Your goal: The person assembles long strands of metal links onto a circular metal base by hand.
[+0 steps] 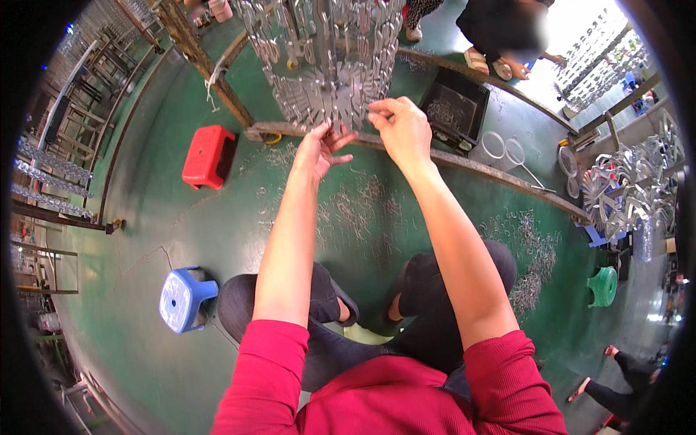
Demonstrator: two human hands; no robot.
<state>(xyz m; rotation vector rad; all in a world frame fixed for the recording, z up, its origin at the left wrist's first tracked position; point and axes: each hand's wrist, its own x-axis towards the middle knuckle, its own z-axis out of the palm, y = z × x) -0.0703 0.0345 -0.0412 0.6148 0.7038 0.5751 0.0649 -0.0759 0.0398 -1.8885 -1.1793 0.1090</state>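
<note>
A round, tiered rack (338, 85) hung with many small, shiny metal pieces stands in front of me at the top middle. At its lower edge is my left hand (319, 154), palm partly turned up and fingers spread apart, the fingertips close to the lowest hanging pieces. To the right of it, my right hand (403, 130) is raised beside the rack's lower right edge, thumb and fingers pinched together. Whatever lies in that pinch is too small to make out. Loose thin metal hooks (359, 210) lie scattered on the green floor below my hands.
A rusty frame bar (449, 161) runs across just beyond my hands. Behind it sits a black crate (453, 109) with metal bits. Stools stand around: red (206, 157), blue (183, 299), green (602, 286). Another person (500, 32) crouches at the upper right.
</note>
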